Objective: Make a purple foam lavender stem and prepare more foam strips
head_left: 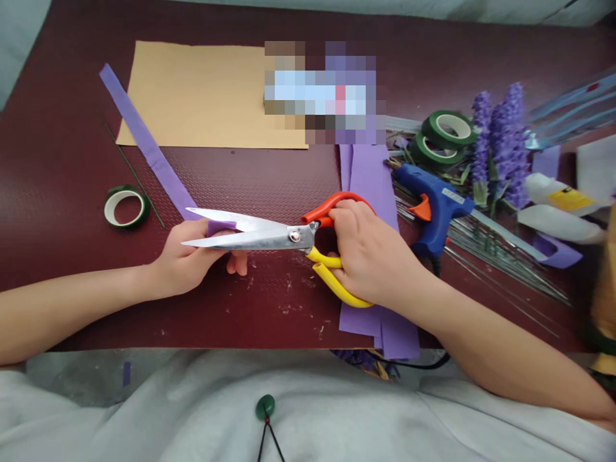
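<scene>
My right hand [366, 247] grips a large pair of scissors [262, 236] by its red and yellow handles. The scissor blades are parted and point left, over my left hand [190, 253]. Between the fingers of my left hand is the near end of a long purple paper strip [158, 160], part of it showing between the blades. From there the strip slants away to the far left, across the corner of a tan sheet. Under my right hand lie several wider purple paper strips [368, 179], stacked and overhanging the table's front edge.
A green tape roll [126, 207] and thin wire [139, 183] lie at left. The tan sheet [206, 96] is at the back, beside a pixelated patch. On the right are a blue glue gun [433, 202], more green tape rolls [447, 128], purple flowers [510, 147], metal rods and white bottles [558, 223].
</scene>
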Demonstrator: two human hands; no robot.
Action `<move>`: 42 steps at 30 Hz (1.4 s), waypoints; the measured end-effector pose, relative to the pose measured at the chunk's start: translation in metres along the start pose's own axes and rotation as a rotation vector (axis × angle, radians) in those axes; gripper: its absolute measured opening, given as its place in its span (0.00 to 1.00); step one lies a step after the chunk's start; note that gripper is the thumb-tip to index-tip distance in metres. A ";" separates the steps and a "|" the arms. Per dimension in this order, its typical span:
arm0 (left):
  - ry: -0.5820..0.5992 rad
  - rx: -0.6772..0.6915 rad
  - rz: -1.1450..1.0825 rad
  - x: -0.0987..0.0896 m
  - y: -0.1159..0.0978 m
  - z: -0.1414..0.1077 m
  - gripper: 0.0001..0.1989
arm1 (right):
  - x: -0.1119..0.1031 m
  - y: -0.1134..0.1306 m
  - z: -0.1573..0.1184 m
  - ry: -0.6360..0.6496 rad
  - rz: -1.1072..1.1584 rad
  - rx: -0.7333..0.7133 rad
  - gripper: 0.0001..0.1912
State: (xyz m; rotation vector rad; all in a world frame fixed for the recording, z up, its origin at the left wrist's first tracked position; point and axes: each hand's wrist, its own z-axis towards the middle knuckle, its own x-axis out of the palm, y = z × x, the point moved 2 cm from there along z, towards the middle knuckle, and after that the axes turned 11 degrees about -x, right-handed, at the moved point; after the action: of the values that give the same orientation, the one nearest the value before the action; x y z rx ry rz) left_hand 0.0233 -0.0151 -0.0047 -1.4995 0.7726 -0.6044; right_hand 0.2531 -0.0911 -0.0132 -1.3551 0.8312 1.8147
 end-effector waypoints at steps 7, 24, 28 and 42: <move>-0.080 -0.086 -0.126 0.001 0.010 -0.002 0.06 | -0.002 -0.001 0.000 0.058 0.026 0.078 0.14; 0.022 -0.071 -0.031 0.006 -0.003 0.002 0.10 | -0.006 0.000 0.003 0.078 0.061 0.090 0.14; 0.031 -0.057 -0.034 0.005 -0.002 0.003 0.10 | -0.005 0.000 0.003 0.093 0.061 0.100 0.13; 0.035 -0.090 -0.102 0.007 0.002 0.003 0.10 | -0.007 -0.001 0.004 0.257 0.066 0.225 0.08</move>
State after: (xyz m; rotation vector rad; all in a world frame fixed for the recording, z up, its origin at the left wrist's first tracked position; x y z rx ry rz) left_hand 0.0297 -0.0181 -0.0077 -1.6219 0.7621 -0.6819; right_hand 0.2536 -0.0885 -0.0057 -1.4443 1.1902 1.5588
